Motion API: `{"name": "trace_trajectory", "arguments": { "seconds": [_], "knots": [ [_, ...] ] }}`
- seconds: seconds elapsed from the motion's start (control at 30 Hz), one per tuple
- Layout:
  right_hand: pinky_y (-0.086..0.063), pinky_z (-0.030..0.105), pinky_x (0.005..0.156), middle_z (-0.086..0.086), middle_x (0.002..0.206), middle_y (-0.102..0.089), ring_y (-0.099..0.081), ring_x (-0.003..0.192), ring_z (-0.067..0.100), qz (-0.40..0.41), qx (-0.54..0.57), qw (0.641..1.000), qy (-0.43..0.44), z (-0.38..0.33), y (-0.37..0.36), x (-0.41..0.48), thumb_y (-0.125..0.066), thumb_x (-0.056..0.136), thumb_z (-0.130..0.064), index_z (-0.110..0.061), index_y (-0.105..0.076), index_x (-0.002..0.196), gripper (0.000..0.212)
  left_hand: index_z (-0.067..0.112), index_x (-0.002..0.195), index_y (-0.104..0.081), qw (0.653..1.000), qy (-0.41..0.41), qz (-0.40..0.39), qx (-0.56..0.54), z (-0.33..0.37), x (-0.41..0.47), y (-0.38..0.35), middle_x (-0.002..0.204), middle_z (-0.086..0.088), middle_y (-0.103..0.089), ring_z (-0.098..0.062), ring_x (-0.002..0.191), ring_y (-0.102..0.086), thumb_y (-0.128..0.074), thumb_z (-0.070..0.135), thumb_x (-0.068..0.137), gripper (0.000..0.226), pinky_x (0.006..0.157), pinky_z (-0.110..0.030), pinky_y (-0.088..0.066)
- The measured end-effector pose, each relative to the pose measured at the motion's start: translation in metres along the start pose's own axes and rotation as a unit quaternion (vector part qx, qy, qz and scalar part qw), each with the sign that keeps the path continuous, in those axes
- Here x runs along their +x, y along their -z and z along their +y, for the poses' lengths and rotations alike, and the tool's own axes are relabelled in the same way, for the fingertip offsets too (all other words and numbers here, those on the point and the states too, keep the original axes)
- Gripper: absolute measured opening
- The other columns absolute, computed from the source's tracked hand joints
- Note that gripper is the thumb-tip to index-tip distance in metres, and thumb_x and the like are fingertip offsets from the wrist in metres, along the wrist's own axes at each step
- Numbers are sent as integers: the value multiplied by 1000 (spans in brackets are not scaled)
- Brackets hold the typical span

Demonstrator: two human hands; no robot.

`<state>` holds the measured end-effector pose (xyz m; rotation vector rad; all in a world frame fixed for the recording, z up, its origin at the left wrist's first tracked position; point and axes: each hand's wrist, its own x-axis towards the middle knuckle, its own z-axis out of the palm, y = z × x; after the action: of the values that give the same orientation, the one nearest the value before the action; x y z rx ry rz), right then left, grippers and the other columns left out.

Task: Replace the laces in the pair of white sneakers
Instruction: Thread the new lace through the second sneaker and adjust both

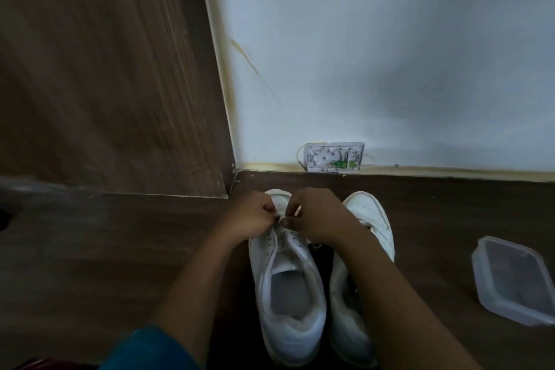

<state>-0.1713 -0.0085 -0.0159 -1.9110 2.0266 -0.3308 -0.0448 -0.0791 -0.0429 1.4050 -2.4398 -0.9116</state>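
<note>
Two white sneakers stand side by side on the dark wood floor, toes toward the wall. The left sneaker (288,294) has its tongue and several empty eyelets showing. The right sneaker (372,219) is partly hidden under my right forearm. My left hand (249,216) and my right hand (315,216) meet over the left sneaker's lowest eyelets near the toe, fingers curled, each pinching a bit of white lace (280,219). Most of the lace is hidden by my fingers.
A clear plastic container (516,282) lies on the floor at the right. A white open wall box (335,157) with green parts sits at the wall's base. A wooden panel (105,69) rises at the left. A blue sleeve (150,351) shows at the bottom.
</note>
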Motion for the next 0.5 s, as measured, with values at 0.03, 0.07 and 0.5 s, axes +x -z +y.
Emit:
{"name": "trace_trajectory", "arguments": {
  "seconds": [0.03, 0.07, 0.5],
  "knots": [
    [-50, 31, 86, 8, 100, -70, -65, 94, 21, 4, -8, 1000, -5, 1, -1, 1, -66, 84, -27, -9, -74, 95, 22, 10, 72, -61, 1000, 8, -5, -16, -1, 0, -1, 67, 3, -53, -10, 64, -48, -57, 6, 86, 15, 55, -24, -33],
    [-51, 31, 84, 9, 97, -70, -65, 92, 22, 10, -4, 1000, -12, 3, -1, 3, -66, 82, -24, -9, -75, 93, 20, 9, 73, -62, 999, 20, -9, -38, -2, 0, -1, 68, 1, -55, -11, 64, -48, -56, 5, 87, 15, 55, -23, -33],
    [-40, 17, 56, -11, 61, -57, -50, 55, 1, -29, 157, 987, -32, 14, 8, -1, -68, 75, -5, -24, -60, 58, 26, -5, 89, -61, 1000, -4, 1, 9, -3, 1, -4, 92, -19, -62, -19, 73, -49, -48, 8, 91, 19, 63, -30, -34]
  ]
}}
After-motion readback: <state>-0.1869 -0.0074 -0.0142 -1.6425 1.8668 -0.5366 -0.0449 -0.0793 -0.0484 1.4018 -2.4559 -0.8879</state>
